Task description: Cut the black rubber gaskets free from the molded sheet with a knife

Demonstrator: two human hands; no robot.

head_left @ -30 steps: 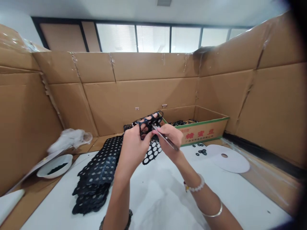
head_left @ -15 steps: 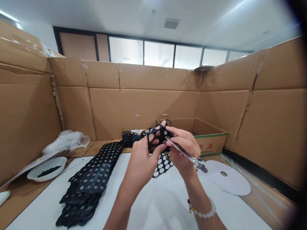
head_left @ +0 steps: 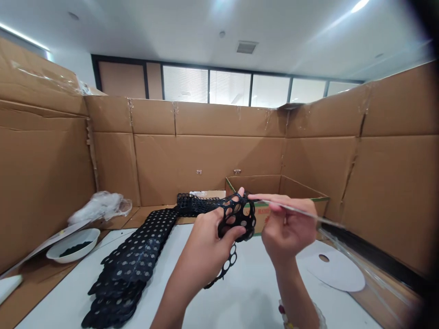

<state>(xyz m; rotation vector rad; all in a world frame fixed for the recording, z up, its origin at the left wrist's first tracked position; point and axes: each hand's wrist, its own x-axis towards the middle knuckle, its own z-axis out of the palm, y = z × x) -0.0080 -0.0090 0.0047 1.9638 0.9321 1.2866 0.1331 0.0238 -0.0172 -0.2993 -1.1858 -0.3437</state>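
Black mesh with round holes (head_left: 236, 219) is bunched in my left hand (head_left: 212, 242), pinched between thumb and fingers. A strip of it hangs below, and another stretch runs back to the left. My right hand (head_left: 288, 224) is closed round a thin, shiny metal tool (head_left: 302, 211). Its tip meets the upper edge of the held mesh near my left fingertips. More of the black perforated material lies folded in a long pile (head_left: 137, 260) on the white surface (head_left: 171, 283) to the left.
At the left stand a white bowl (head_left: 73, 245) with dark contents and a crumpled clear plastic bag (head_left: 101, 210). A white disc with a hole (head_left: 338, 269) lies at the right. Behind is an open cardboard box (head_left: 317, 205), with tall cardboard walls (head_left: 206, 153) around.
My right hand has moved right and turned, and the tool now lies nearly level. The held mesh is more rounded, with less of it hanging. The camera view has tilted up slightly.
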